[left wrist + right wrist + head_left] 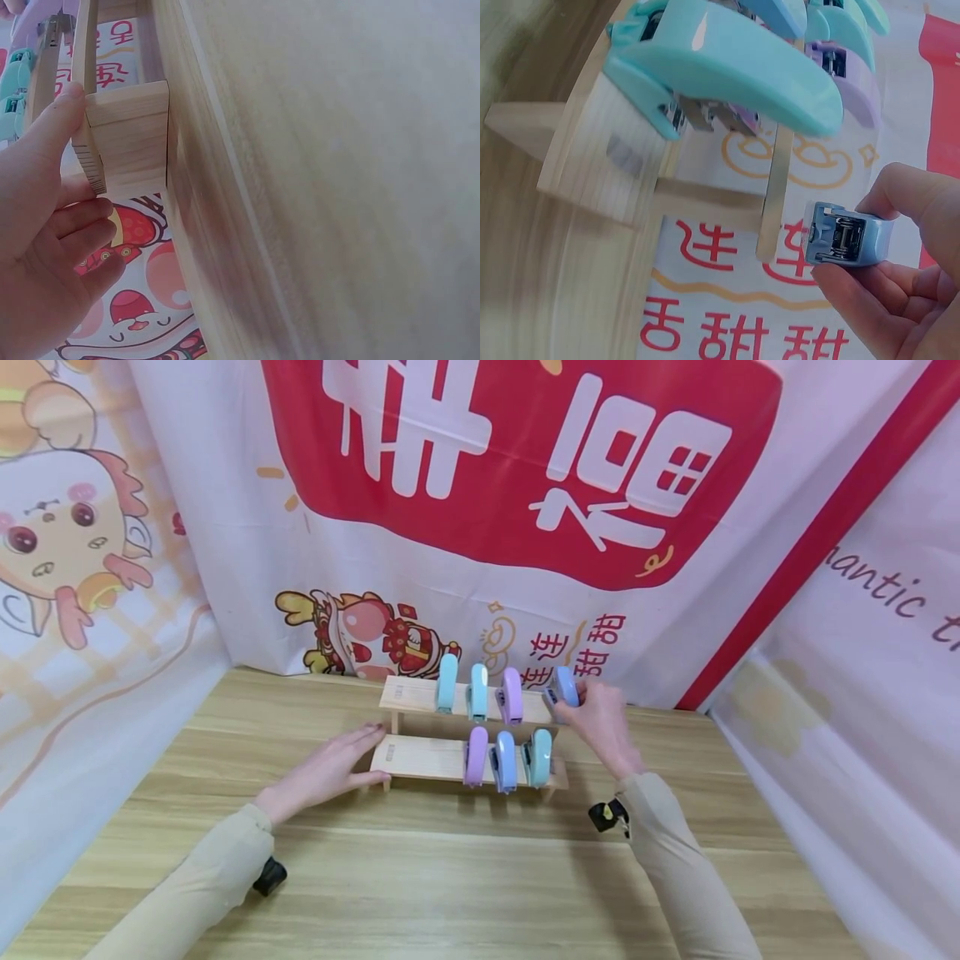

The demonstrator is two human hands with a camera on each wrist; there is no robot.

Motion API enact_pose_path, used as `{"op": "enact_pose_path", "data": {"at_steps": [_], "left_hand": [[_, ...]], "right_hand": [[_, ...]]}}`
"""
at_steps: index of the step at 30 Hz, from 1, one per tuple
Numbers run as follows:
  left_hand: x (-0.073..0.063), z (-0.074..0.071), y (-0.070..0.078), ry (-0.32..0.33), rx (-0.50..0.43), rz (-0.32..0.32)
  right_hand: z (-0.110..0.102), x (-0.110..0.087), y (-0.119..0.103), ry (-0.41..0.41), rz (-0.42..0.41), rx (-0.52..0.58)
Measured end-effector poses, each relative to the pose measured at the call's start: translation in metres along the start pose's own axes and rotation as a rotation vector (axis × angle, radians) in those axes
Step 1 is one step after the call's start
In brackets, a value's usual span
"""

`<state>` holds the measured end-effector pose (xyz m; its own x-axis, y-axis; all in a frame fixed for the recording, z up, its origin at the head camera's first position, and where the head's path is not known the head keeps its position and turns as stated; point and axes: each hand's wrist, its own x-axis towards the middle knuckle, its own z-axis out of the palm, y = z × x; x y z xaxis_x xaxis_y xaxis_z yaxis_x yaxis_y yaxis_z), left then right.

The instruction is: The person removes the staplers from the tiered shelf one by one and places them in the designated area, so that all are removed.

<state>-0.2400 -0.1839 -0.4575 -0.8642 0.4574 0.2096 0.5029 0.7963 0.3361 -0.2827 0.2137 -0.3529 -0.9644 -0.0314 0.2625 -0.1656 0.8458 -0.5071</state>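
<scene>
We look down on a person at a wood-grain table (450, 893), both hands at a two-tier wooden rack (395, 722) of staplers; the right hand (603, 722) pinches a blue stapler (566, 687) between thumb and fingers at the right end of the upper board (408, 693); we cannot tell whether that stapler touches the wood beneath it; to its left, across a gap, we see an upper purple stapler (512, 696), then two teal staplers, the nearer one (477, 692) just beside the far one (447, 685).

On the lower board (423, 757), toward its right end, we count three more side by side: a lower purple stapler (476, 756), a second blue stapler (505, 762) and a third teal stapler (537, 758); at the rack's left end, the left hand (326, 768) rests with fingers loosely extended, and from its wrist we see the thumb and index finger touching the lower board's end, the other fingers relaxed and holding nothing.

We note beige sleeves (675, 852) on both arms; behind the rack hangs a white cloth (225, 543) printed with a red panel (510, 485) and cartoon figures.
</scene>
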Motion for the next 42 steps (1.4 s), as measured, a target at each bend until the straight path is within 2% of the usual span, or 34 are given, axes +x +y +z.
{"op": "enact_pose_path", "data": {"at_steps": [7,15,20,25,33,42], "left_hand": [[0.001,0.001,-0.002,0.0,-0.007,0.003],[0.001,0.002,-0.003,-0.019,-0.014,-0.013],[0.0,0.002,-0.002,-0.023,-0.021,-0.026],[0.0,0.0,-0.001,-0.011,-0.013,-0.012],[0.0,0.0,0.0,-0.013,-0.001,-0.009],[0.001,-0.001,0.002,-0.026,-0.013,-0.026]], "right_hand": [[-0.008,-0.002,0.013,0.025,0.047,-0.037],[-0.013,-0.008,0.031,0.032,0.081,-0.02],[-0.012,-0.012,0.041,0.056,0.101,-0.038],[-0.011,-0.015,0.051,0.052,0.127,-0.053],[-0.005,-0.018,0.068,0.084,0.108,-0.097],[0.004,-0.023,0.084,0.095,0.134,-0.115]]}}
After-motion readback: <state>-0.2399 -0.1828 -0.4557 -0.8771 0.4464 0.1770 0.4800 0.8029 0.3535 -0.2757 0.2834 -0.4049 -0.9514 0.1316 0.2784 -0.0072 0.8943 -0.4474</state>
